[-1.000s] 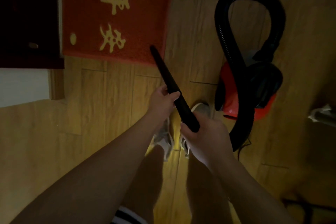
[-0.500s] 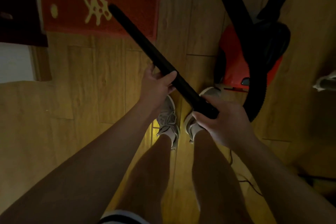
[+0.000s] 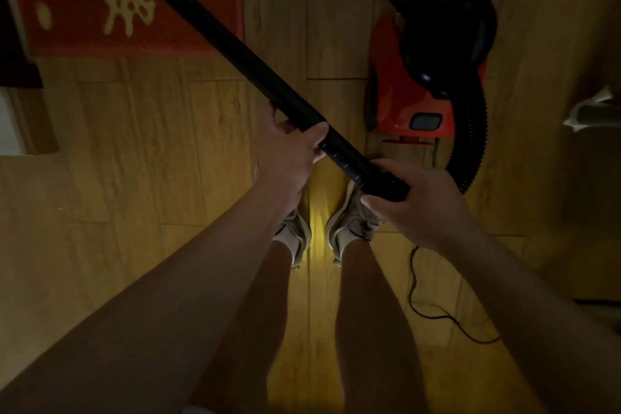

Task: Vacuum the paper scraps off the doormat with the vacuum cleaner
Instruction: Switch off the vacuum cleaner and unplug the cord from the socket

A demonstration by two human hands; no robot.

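Observation:
A long black vacuum tube runs diagonally from the centre up to the left. Its far tip hangs over the red doormat, which bears gold characters. My left hand grips the tube near its middle. My right hand grips the thicker rear end, where the ribbed black hose joins. The hose loops back to the red and black vacuum cleaner standing on the floor to the right. No paper scraps are discernible on the mat in this dim light.
The wooden floor is dimly lit. My two feet in light sneakers stand below the tube. A power cord trails at lower right. Dark furniture sits at the far left, and a pale object at the right edge.
The tube has lengthened and swung up to the left, its tip now over the doormat. The view tilted down, so mat and vacuum cleaner sit higher in frame.

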